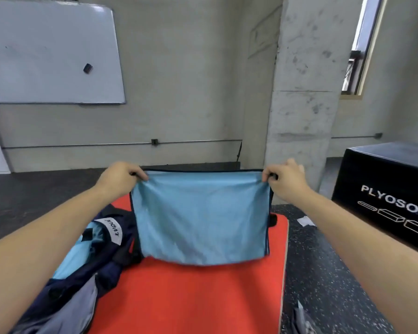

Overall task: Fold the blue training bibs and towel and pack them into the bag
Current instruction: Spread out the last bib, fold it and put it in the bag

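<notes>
Two hands are sharing the work. The left hand (121,177) is pinching the upper left corner of a blue cloth (200,218), and the right hand (286,180) is pinching its upper right corner. At each end, fingers and thumb are curling tight onto the dark-trimmed top edge.

The cloth is hanging flat and almost square in the middle of the frame. Its lower edge is sagging just above, or perhaps brushing, the red mat (191,297). I cannot tell whether it is the towel or one of the bibs. Navy edging is showing down its right side, so it is probably doubled already.

A heap of bibs (106,251), navy and light blue, is lying crumpled on the mat at the lower left of the frame. Grey fabric is spilling out below it; that may be the bag, but I cannot say. A black box (384,189) is standing at the right edge.

The step in hand seems to be squaring the cloth for its next fold. Doing it well is going to mean:
- keeping the top edge level and taut, so the hanging weight is pulling out the wrinkles
- lowering the bottom edge onto the bare red patch right of the heap, without catching the heap
- laying the cloth down flat and bringing corner to corner, with the trim lines matching
</notes>
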